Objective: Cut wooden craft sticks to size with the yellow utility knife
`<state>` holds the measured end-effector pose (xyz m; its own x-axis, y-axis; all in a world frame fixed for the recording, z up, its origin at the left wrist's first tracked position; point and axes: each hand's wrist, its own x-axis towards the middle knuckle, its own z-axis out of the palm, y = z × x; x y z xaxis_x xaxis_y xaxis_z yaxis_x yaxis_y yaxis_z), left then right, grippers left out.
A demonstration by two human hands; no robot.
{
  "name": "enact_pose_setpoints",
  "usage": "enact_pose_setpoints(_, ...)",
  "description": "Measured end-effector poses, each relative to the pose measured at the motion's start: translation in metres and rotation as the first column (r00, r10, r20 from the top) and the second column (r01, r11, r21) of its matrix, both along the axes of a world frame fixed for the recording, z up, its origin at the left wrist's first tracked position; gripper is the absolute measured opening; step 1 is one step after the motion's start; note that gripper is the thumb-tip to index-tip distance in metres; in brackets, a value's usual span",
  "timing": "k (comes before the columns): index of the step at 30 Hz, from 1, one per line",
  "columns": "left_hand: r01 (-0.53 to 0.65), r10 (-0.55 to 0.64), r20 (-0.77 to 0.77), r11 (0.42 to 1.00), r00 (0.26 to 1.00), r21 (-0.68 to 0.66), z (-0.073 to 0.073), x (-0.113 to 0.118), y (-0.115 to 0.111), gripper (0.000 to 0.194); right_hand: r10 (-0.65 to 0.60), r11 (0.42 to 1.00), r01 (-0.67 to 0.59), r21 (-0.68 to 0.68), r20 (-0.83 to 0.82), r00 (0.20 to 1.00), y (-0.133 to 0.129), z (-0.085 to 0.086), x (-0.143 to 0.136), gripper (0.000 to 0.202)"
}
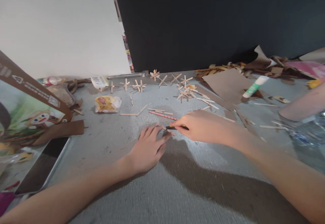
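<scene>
Grey bench [111, 197] is stretching back to a dark panel [218, 20], with stick stars [138, 85] lining its far edge and a phone [42, 166] lying toward the left. The left hand [148, 146] is resting palm down (fingers slightly spread) beside a small wooden stick [173, 133]. Reaching in from the lower right, knuckles up, the right hand [196, 124] is pinching a black-and-yellow tool [170, 127] between its fingers, the tip pointing toward the left fingertips.
</scene>
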<state>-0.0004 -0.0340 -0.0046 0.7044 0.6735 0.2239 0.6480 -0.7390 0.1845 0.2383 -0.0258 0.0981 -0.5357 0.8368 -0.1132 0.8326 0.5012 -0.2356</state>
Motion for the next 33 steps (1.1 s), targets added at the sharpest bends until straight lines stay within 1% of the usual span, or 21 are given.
enact_pose_setpoints(5, 0.004, -0.003, -0.029, 1.0, 1.0, 0.015, 0.0, 0.001, -0.001, 0.05, -0.04, 0.996, 0.038, -0.078, -0.016, 0.999, 0.002, 0.0, -0.002, 0.036)
enact_pose_setpoints(9, 0.002, -0.001, -0.052, 1.0, 0.999, 0.017, 0.002, 0.003, -0.002, 0.051, -0.078, 0.992, 0.081, -0.097, 0.034, 0.996, 0.006, 0.008, -0.009, 0.033)
enact_pose_setpoints(13, 0.016, -0.016, -0.014, 1.0, 1.0, 0.02, 0.003, 0.002, -0.002, 0.049, -0.039, 0.997, 0.047, -0.053, 0.147, 0.988, 0.013, 0.022, -0.024, 0.022)
enact_pose_setpoints(15, 0.035, -0.035, 0.01, 0.999, 0.999, 0.025, 0.003, 0.001, -0.002, 0.05, -0.014, 0.997, 0.028, -0.07, 0.193, 0.981, 0.018, 0.028, -0.031, 0.018)
enact_pose_setpoints(18, 0.046, -0.048, 0.051, 0.998, 0.998, 0.037, -0.001, 0.0, -0.001, 0.051, 0.001, 0.994, 0.022, -0.103, 0.216, 0.976, 0.024, 0.034, -0.039, 0.008)
enact_pose_setpoints(19, 0.05, -0.053, 0.063, 0.998, 0.997, 0.044, -0.002, -0.001, 0.0, 0.052, 0.004, 0.994, 0.021, -0.109, 0.224, 0.974, 0.025, 0.036, -0.042, 0.009)
enact_pose_setpoints(23, 0.078, -0.088, 0.11, 0.993, 0.99, 0.089, -0.01, -0.002, 0.002, 0.053, 0.068, 0.989, -0.028, -0.148, 0.275, 0.959, 0.03, 0.041, -0.048, 0.027)
enact_pose_setpoints(25, 0.079, -0.092, 0.141, 0.992, 0.986, 0.098, -0.013, -0.002, 0.003, 0.053, 0.084, 0.986, -0.038, -0.164, 0.283, 0.955, 0.032, 0.043, -0.05, 0.031)
enact_pose_setpoints(28, 0.071, -0.084, 0.164, 0.994, 0.983, 0.085, -0.014, -0.002, 0.004, 0.052, 0.061, 0.985, -0.012, -0.175, 0.276, 0.959, 0.033, 0.043, -0.05, 0.028)
enact_pose_setpoints(33, 0.063, -0.073, 0.139, 0.995, 0.988, 0.077, -0.01, -0.001, 0.004, 0.051, 0.016, 0.996, 0.006, -0.086, 0.259, 0.966, 0.024, 0.034, -0.05, 0.023)
